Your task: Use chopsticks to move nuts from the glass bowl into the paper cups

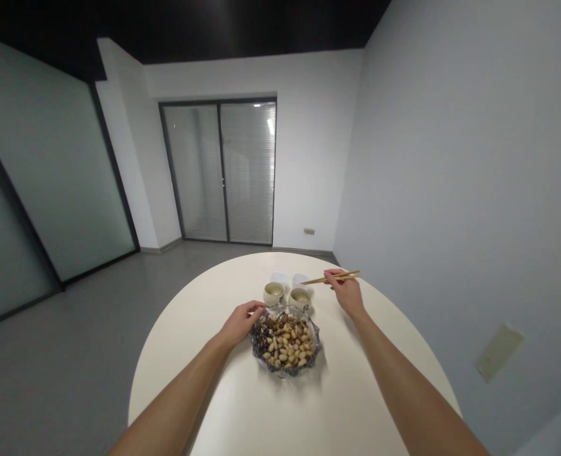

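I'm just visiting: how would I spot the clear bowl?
Start at the round white table, then find the person's left hand. By it sits the wavy-edged bowl. Unlike the two small cups just beyond, it is wide and full of nuts.

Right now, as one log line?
left hand: at rim of nut bowl | right hand: holding chopsticks | two cups: just beyond nut bowl

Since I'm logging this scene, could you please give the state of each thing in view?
Glass bowl: upright, holding nuts and seeds.
Left cup: upright, contents unclear.
Right cup: upright, contents unclear.
Chopsticks: held, tips near right cup.
Right hand: closed around chopsticks.
Left hand: at the bowl's rim, grip unclear.
Glass doors: apparently shut.
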The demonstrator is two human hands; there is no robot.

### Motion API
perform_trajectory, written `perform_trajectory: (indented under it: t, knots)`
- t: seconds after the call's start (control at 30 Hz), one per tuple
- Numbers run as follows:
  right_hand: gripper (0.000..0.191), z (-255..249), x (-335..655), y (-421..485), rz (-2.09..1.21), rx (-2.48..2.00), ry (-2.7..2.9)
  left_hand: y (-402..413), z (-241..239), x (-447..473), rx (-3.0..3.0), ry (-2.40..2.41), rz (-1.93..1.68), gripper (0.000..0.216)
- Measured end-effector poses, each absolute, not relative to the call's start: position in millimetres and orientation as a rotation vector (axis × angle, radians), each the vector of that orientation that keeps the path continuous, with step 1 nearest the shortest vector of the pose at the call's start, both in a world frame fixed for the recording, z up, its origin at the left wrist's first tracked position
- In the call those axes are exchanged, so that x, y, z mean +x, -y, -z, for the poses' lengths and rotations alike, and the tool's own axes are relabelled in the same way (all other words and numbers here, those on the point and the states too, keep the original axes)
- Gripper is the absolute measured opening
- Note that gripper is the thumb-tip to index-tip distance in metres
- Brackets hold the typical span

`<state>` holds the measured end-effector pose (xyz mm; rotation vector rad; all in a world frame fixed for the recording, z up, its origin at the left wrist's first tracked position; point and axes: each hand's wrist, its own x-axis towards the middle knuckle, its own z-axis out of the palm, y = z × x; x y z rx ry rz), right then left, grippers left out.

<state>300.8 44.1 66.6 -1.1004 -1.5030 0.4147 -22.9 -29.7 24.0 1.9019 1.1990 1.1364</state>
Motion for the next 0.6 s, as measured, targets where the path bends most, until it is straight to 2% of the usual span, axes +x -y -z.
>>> perform_trajectory:
  t: [0.6]
  knots:
    - [0.045, -67.6, 298.0, -37.7, -0.530, -1.046, 1.441, 28.0, -21.9, -23.5, 1.905, -1.196, -1.128, 0.035]
